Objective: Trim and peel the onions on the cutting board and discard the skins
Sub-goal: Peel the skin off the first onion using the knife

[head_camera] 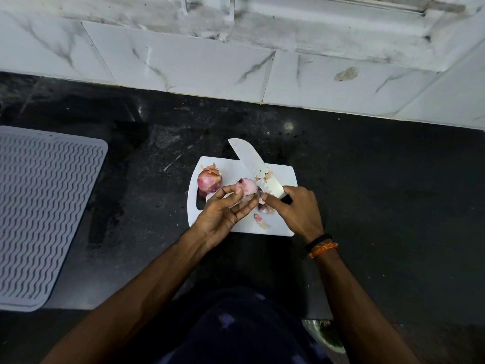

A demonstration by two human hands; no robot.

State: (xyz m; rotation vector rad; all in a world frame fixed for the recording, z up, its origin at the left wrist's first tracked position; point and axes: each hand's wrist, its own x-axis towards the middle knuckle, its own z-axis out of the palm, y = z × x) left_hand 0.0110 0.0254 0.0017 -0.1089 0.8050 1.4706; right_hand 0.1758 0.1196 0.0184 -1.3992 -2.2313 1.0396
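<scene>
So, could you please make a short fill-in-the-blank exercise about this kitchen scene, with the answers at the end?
1. The left hand holds a partly peeled ____.
2. The right hand holds a ____ whose blade points away from the person.
3. The unpeeled onion lies on the white ____.
4. The ribbed grey mat lies to the ____ of the board.

Answers: onion; knife; cutting board; left

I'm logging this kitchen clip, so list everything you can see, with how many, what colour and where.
cutting board: one, white, on the counter, centre
unpeeled onion: one, red-purple, board's left end
peeled onion: one, pale pink, held in left hand
knife: one, white blade, held in right hand, tip past the board's far edge
skin scraps: several, pinkish, on board and blade
drying mat: one, grey, ribbed, counter's left
counter: one, black
wall tiles: white, marbled, behind
wristbands: black and orange, right wrist
hands: left hand, right hand
</scene>
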